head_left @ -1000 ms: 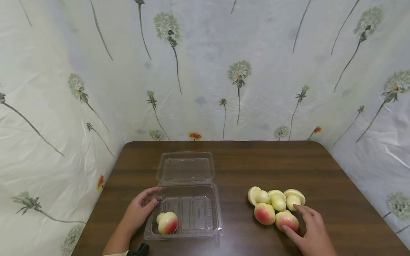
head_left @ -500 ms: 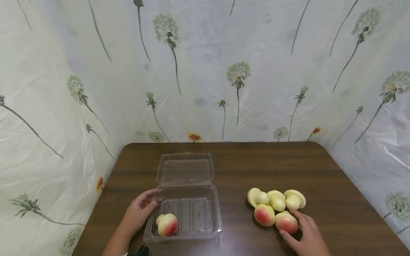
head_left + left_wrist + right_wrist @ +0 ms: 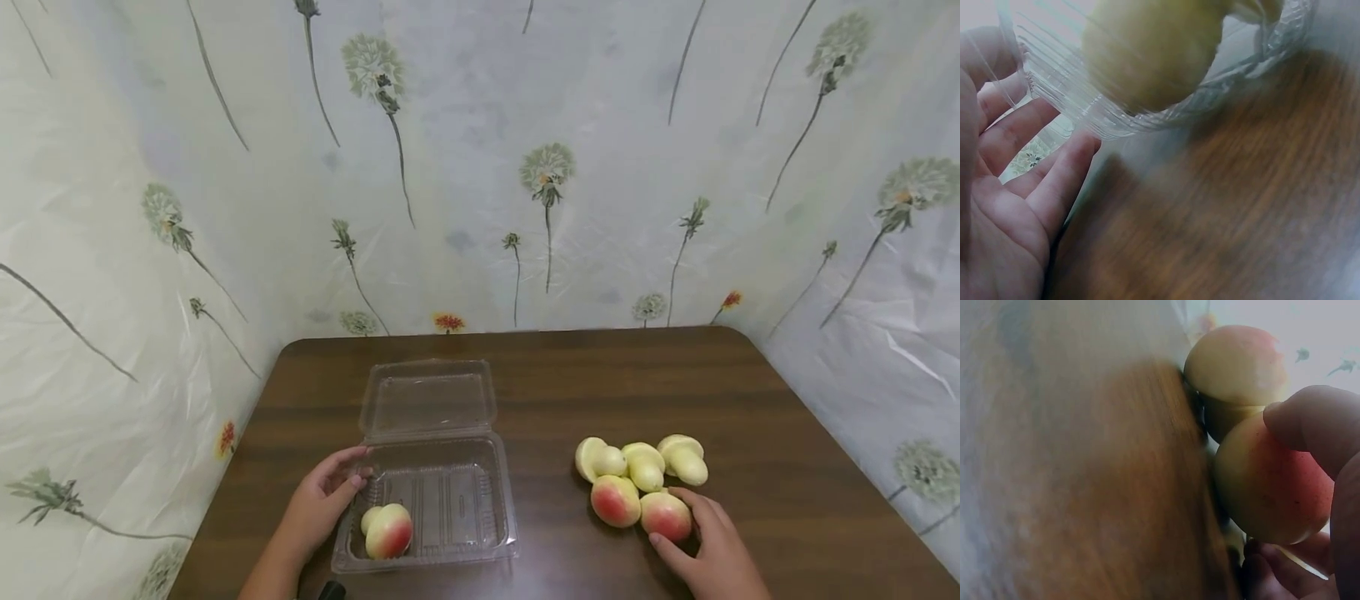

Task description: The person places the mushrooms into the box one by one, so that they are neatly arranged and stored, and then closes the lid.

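My left hand [image 3: 318, 498] holds the left edge of an open clear plastic clamshell container [image 3: 512, 508], thumb at the rim. Seen from the left wrist, the fingers [image 3: 1063, 178] lie against the outside of its wall. One mushroom [image 3: 390, 533] with a red-and-cream cap is inside, at the front left corner. On the right, my right hand [image 3: 712, 537] grips another red-capped mushroom [image 3: 666, 517] between thumb and fingers. In the right wrist view the thumb presses this mushroom's cap [image 3: 1266, 487], and some fingers are partly hidden behind it.
A second red-capped mushroom [image 3: 615, 502] sits left of the gripped one. Behind lie several pale ones, including one mushroom [image 3: 684, 460] at the back right. The container's lid [image 3: 429, 400] lies folded back on the brown table [image 3: 600, 375]. Floral sheeting [image 3: 480, 167] surrounds the table.
My right hand has moved left and its fingers have closed round the front mushroom. The pale mushroom at the back right has turned, its stem swinging rightward. The left hand stays at the container.
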Action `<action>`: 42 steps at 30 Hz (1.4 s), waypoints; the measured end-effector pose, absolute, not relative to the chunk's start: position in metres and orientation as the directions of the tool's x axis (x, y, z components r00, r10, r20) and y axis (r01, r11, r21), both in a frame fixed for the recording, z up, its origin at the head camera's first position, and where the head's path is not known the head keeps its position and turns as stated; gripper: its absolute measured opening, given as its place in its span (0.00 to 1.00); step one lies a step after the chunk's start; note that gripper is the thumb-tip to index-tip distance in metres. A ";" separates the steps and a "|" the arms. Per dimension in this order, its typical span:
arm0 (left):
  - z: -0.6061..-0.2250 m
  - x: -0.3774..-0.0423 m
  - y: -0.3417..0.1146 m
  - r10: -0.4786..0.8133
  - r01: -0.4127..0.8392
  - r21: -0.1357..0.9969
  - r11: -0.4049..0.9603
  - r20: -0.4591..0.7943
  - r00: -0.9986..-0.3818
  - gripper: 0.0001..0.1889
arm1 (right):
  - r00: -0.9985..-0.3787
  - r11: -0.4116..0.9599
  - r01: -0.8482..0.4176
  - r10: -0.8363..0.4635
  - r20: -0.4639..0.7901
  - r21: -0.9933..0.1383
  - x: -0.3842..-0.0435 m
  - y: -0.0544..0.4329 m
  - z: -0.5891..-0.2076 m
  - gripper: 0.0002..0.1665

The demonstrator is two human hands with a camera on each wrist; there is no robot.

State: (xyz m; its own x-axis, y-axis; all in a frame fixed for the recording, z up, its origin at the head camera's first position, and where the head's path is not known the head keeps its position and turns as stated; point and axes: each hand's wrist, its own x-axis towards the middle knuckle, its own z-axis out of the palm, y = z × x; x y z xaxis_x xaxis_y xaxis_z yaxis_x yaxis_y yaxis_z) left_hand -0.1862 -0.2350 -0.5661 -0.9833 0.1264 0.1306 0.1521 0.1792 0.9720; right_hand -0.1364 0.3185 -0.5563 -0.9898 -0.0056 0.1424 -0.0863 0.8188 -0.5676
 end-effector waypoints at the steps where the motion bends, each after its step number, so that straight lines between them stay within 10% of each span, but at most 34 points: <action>1: -0.566 -0.186 -0.235 0.125 0.140 0.973 0.181 0.119 -0.985 0.20 | -0.989 0.818 -0.087 -0.004 0.145 -0.568 -0.136 0.318 -0.556 0.43; 42: -0.565 -0.186 -0.237 0.133 0.169 0.967 0.188 0.145 -0.980 0.21 | -0.991 0.718 -0.081 0.014 0.131 -0.692 -0.140 0.325 -0.540 0.40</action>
State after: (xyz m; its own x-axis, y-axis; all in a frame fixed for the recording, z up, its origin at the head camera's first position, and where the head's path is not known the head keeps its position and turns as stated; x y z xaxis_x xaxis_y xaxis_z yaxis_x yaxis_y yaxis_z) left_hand -0.1864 -0.2373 -0.5654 -0.9804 0.1331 0.1453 0.1690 0.1882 0.9675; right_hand -0.1398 0.3249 -0.5400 -0.9913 0.0139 0.1308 -0.0812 0.7177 -0.6916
